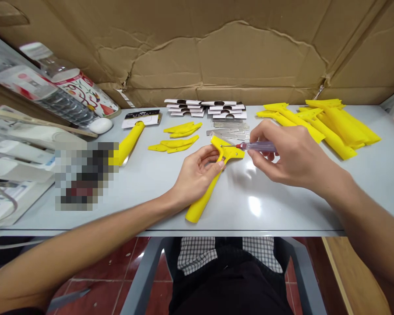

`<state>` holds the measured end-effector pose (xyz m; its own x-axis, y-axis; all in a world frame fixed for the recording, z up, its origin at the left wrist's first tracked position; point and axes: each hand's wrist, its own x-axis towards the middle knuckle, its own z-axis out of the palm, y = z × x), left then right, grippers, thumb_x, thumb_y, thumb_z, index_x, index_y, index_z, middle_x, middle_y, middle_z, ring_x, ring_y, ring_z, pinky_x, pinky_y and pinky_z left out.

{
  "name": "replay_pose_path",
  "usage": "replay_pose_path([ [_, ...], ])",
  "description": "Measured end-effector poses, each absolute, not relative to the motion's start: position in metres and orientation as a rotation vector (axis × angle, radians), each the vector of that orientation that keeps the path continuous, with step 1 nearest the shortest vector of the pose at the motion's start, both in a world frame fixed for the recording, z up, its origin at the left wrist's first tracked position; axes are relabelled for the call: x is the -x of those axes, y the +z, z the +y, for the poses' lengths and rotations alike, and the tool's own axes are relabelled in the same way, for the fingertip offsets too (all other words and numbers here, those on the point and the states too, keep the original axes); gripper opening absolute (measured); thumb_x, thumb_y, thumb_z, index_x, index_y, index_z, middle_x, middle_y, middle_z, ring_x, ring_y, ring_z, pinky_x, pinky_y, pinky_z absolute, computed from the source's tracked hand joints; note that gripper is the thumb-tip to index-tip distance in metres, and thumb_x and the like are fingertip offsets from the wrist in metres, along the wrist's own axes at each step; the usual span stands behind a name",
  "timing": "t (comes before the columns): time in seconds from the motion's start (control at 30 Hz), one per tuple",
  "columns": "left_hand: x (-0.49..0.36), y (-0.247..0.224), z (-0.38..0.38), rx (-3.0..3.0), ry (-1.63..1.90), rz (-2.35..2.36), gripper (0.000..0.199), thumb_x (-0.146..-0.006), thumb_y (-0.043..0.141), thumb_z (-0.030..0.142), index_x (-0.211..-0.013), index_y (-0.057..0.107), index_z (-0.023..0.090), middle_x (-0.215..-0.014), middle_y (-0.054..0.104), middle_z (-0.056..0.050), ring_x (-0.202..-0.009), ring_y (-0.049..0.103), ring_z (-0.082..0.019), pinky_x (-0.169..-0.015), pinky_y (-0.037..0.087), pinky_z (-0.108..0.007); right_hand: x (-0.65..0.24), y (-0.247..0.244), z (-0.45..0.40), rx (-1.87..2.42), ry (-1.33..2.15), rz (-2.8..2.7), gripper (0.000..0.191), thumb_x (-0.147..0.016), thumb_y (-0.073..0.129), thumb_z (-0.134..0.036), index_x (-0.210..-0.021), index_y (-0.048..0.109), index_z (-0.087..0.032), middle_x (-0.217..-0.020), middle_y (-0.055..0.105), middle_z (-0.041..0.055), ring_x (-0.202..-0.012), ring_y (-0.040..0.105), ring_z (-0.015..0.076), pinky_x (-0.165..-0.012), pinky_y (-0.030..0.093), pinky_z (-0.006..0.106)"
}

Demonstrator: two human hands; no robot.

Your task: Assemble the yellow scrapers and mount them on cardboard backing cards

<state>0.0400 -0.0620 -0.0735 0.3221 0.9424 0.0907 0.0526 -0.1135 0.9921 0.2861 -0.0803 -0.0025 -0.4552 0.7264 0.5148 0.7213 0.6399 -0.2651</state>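
A yellow scraper (pixel 205 197) lies slanted near the middle of the grey table, its wide head pointing away from me. My left hand (pixel 198 175) is closed around its neck, thumb on top. My right hand (pixel 282 153) pinches the clear purplish handle of a screwdriver (pixel 261 147). The screwdriver's thin shaft points left across the scraper head, its tip near a screw on the head's left part. Just behind the head lie thin metal blades (pixel 230 129). Loose yellow head pieces (pixel 179 143) rest to the left of them.
White-and-black cards (pixel 185 107) are stacked at the back. Yellow scraper handles (pixel 338 124) are piled at the back right. A packaged yellow scraper (pixel 131 142) lies left, beside a pixelated area. Bottles (pixel 82 92) lean at the far left. Cardboard (pixel 233 52) stands behind the table (pixel 144 179).
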Motion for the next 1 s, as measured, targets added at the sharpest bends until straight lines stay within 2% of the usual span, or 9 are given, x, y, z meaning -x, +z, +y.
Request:
replay_pose_path([
  [0.1,-0.0397,-0.0751,-0.0612,-1.467,1.006,0.961,0.028,-0.095,0.078,0.026,-0.12,0.069,0.017,-0.13,0.076,-0.013,-0.117,0.074,-0.025,-0.106,0.065,-0.048,-0.2865,-0.0031,-0.0797,1.158,-0.034,-2.239,0.009,-0.099,0.062,-0.029,-0.103,0.066,-0.022,-0.072,0.072,0.0013,-0.056,0.059,0.0186,-0.058,0.038,0.035],
  [0.27,-0.0387,-0.0765,-0.0609,-1.47,1.007,0.95,0.034,-0.095,0.079,0.027,-0.125,0.069,0.016,-0.132,0.074,-0.015,-0.119,0.072,-0.026,-0.111,0.062,-0.05,-0.289,-0.0034,-0.0767,1.254,-0.181,-2.211,0.031,-0.106,0.061,-0.051,-0.092,0.066,-0.024,-0.064,0.066,0.0021,-0.054,0.054,0.0196,-0.058,0.032,0.035],
  [0.43,-0.0391,-0.0758,-0.0613,-1.472,1.028,0.95,0.034,-0.094,0.081,0.027,-0.124,0.068,0.019,-0.127,0.074,-0.012,-0.118,0.072,-0.025,-0.112,0.061,-0.049,-0.2885,-0.0021,-0.0786,1.142,-0.098,-2.256,0.015,-0.099,0.064,-0.034,-0.107,0.066,-0.022,-0.074,0.071,0.0021,-0.058,0.059,0.0192,-0.06,0.036,0.035],
  [0.53,-0.039,-0.0762,-0.0612,-1.459,1.043,0.943,0.033,-0.093,0.082,0.027,-0.122,0.068,0.02,-0.124,0.074,-0.01,-0.116,0.071,-0.025,-0.11,0.061,-0.047,-0.2897,-0.0003,-0.0796,1.14,-0.069,-2.277,0.012,-0.098,0.062,-0.026,-0.108,0.066,-0.023,-0.078,0.075,0.0027,-0.06,0.061,0.0196,-0.06,0.037,0.034],
  [0.6,-0.0389,-0.0768,-0.0611,-1.455,1.041,0.935,0.034,-0.093,0.082,0.027,-0.123,0.067,0.02,-0.126,0.073,-0.011,-0.117,0.071,-0.025,-0.11,0.061,-0.047,-0.291,-0.0001,-0.0792,1.196,-0.127,-2.266,0.013,-0.102,0.062,-0.033,-0.106,0.069,-0.023,-0.075,0.075,0.0033,-0.057,0.059,0.0199,-0.058,0.036,0.035],
  [0.73,-0.0391,-0.0777,-0.0606,-1.461,1.034,0.927,0.036,-0.093,0.082,0.027,-0.125,0.068,0.018,-0.128,0.073,-0.012,-0.119,0.07,-0.026,-0.109,0.061,-0.047,-0.2913,-0.0029,-0.0773,1.291,-0.307,-2.261,0.037,-0.109,0.058,-0.053,-0.103,0.074,-0.02,-0.071,0.076,0.0063,-0.057,0.061,0.0221,-0.057,0.033,0.034],
  [0.83,-0.0392,-0.0776,-0.0604,-1.463,1.035,0.935,0.035,-0.092,0.082,0.027,-0.124,0.068,0.018,-0.126,0.074,-0.011,-0.117,0.071,-0.026,-0.108,0.061,-0.047,-0.2899,-0.0043,-0.0771,1.341,-0.374,-2.247,0.046,-0.109,0.056,-0.06,-0.099,0.076,-0.019,-0.067,0.074,0.0062,-0.057,0.062,0.0228,-0.058,0.034,0.035],
  [0.9,-0.0391,-0.0773,-0.0603,-1.465,1.038,0.936,0.035,-0.093,0.082,0.026,-0.124,0.068,0.018,-0.125,0.075,-0.011,-0.116,0.071,-0.026,-0.109,0.061,-0.047,-0.2895,-0.0035,-0.0778,1.364,-0.334,-2.26,0.043,-0.108,0.057,-0.059,-0.102,0.076,-0.021,-0.068,0.074,0.0054,-0.059,0.063,0.0228,-0.06,0.036,0.035],
  [1.0,-0.0393,-0.0768,-0.0602,-1.469,1.031,0.94,0.037,-0.093,0.081,0.025,-0.127,0.068,0.018,-0.13,0.074,-0.013,-0.119,0.071,-0.026,-0.111,0.06,-0.048,-0.2902,-0.0001,-0.0795,1.302,-0.218,-2.315,0.031,-0.105,0.061,-0.047,-0.113,0.074,-0.02,-0.08,0.079,0.0064,-0.067,0.069,0.024,-0.064,0.04,0.035],
])
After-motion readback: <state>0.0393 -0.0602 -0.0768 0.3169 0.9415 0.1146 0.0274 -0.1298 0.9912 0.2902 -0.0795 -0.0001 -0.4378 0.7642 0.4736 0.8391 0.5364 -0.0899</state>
